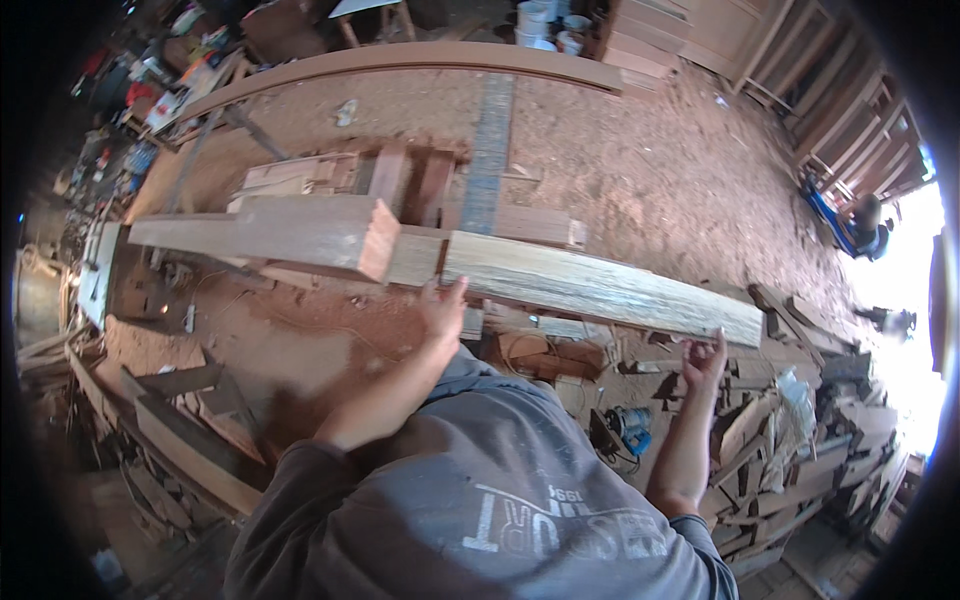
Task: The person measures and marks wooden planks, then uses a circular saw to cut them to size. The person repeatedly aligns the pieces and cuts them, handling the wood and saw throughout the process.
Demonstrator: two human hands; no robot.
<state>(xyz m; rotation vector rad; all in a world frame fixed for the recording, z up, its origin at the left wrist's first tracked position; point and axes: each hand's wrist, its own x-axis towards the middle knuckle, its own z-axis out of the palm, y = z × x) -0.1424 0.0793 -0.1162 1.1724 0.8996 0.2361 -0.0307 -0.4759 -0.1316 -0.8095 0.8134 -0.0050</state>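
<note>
A long pale wooden board (pixel 600 287) with dark streaks in its grain spans the middle, slanting down to the right. My left hand (pixel 444 308) is closed at the board's near left corner, thumb and fingers at its edge. Near the other end, my right hand (pixel 705 360) has its fingers curled at the near edge, one fingertip against the wood. The undersides of both grips are hidden. Just left of the board, a thick squared timber block (pixel 310 232) lies on a longer plank (pixel 180 230).
A blue power tool (pixel 630 430) sits low by my right forearm. Piled offcuts (pixel 800 470) fill the lower right. Boards lean at lower left (pixel 190 440). A long beam (pixel 400 58) crosses the back, with white buckets (pixel 535 22) behind it. Sandy ground (pixel 620 150) lies between.
</note>
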